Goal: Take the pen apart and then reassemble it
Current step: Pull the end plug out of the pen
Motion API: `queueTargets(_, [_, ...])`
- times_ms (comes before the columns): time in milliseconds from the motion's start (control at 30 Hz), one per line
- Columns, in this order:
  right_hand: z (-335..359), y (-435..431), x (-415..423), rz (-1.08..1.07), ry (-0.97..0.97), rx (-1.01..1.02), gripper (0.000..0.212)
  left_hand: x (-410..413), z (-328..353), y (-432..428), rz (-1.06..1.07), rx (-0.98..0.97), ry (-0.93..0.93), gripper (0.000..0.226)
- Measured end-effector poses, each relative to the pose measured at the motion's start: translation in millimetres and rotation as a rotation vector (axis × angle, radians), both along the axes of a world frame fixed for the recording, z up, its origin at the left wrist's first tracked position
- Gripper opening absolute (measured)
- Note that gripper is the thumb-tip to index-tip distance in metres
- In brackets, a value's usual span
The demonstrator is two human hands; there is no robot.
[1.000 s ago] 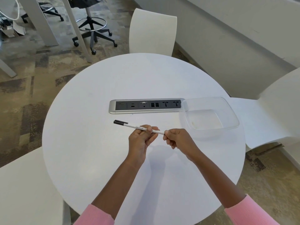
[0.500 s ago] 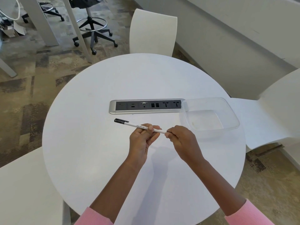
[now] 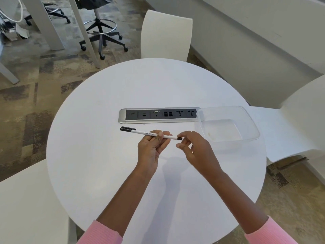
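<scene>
Left hand (image 3: 151, 147) grips pen (image 3: 139, 132) mid-barrel; right hand (image 3: 196, 149) beside its end.

left grip (image 3: 152, 145) pinches pen (image 3: 140, 132) | right grip (image 3: 192, 147) fingers loosely curled, thumb apart

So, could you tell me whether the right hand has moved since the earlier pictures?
Yes. The right hand has loosened its grip on the black-capped white pen and shifted slightly toward the clear plastic container.

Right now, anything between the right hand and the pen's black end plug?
Nothing visible: the right hand is right at the black end plug of the pen. The left hand grips the pen further along, clear of that end.
</scene>
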State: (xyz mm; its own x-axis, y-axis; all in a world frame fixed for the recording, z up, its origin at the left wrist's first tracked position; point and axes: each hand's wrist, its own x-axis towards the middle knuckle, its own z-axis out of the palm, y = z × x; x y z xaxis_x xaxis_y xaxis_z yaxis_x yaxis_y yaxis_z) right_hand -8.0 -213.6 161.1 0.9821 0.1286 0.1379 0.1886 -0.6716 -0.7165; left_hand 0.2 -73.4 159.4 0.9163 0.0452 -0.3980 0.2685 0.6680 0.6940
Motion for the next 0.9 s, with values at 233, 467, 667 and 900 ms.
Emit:
queueTargets(233, [-0.9, -0.7, 4.6, 0.009, -0.286, -0.27, 0.027, -3.5, 0.9, -3.1, -0.007, -0.011, 0.02, 0.013])
queueTargets(467, [10.2, 1.2, 2.7, -0.012, 0.137, 0.012, 0.029, -4.4, 0.5, -1.6, -0.009, 0.003, 0.013, 0.012])
queueTargets(667, [10.3, 2.3, -1.5, -0.013, 0.053, 0.057, 0.008, -3.7, 2.2, -0.5, 0.007, -0.008, 0.011, 0.013])
queueTargets(900, [6.7, 2.9, -0.7, 0.0, -0.127, -0.114, 0.016, -6.0, 2.1, 0.2, -0.005, 0.001, 0.009, 0.013])
